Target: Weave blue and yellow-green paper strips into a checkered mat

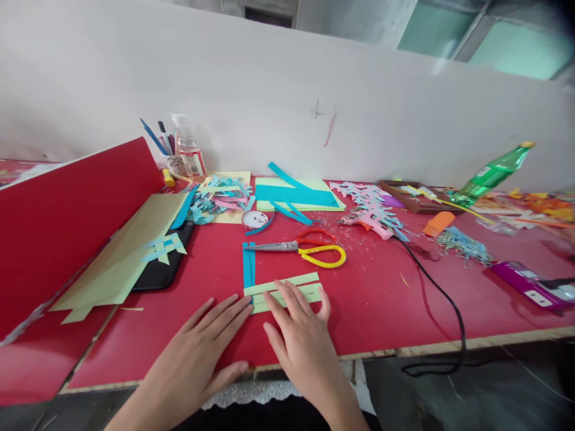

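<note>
Red tabletop; right hand splayed on pale-green paper strips, left hand flat at their left end, neither gripping; clear plastic bottle, red-white label unreadable

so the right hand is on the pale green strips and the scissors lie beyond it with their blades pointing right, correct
No, the blades of the scissors point left, as the head view shows. The right hand is on the pale green strips, with the scissors beyond it.
</note>
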Demonstrator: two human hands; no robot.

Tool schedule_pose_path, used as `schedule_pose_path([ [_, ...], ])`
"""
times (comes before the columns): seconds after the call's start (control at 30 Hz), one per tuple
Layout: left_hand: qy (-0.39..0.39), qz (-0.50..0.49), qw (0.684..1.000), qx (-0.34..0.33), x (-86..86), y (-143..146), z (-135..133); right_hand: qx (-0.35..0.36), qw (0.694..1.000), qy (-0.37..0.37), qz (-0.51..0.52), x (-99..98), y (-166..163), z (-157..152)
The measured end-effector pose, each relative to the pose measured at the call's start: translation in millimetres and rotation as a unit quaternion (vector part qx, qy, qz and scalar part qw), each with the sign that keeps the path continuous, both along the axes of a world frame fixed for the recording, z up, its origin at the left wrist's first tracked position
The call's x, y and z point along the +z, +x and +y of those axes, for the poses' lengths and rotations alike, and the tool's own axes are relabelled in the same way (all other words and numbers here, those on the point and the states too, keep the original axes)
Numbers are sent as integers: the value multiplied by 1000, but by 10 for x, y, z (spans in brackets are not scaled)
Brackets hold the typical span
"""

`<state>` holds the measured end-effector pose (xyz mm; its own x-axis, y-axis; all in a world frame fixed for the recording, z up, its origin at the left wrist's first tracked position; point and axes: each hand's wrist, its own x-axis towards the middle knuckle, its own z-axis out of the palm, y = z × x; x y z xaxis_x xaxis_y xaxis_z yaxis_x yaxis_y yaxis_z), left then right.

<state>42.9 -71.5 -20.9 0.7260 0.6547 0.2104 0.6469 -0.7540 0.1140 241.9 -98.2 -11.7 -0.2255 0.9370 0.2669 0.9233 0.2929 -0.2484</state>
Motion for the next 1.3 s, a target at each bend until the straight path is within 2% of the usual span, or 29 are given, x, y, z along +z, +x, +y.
schedule_pose_path([
  [0.33,57,-4,998,14,-15,17,-9,-5,1000,-15,19,29,11,-20],
  [0.5,47,-2,999,2,-45,17,16,-29,1000,4,6,37,18,25],
  [0.7,58,-21,997,56,-37,30,-4,26,999,-26,15,25,20,132],
  [0.9,29,12,998,50,-72,62,44,34,999,-37,16,13,27,110],
  [1.0,26,23,998,45,-78,69,55,49,997,-63,19,72,65,123],
  [1.13,36,34,998,41,-54,77,47,79,995,-61,6,220,176,406],
  [1.3,72,35,996,39,-37,97,41,65,995,-11,-76,233,356,1092],
])
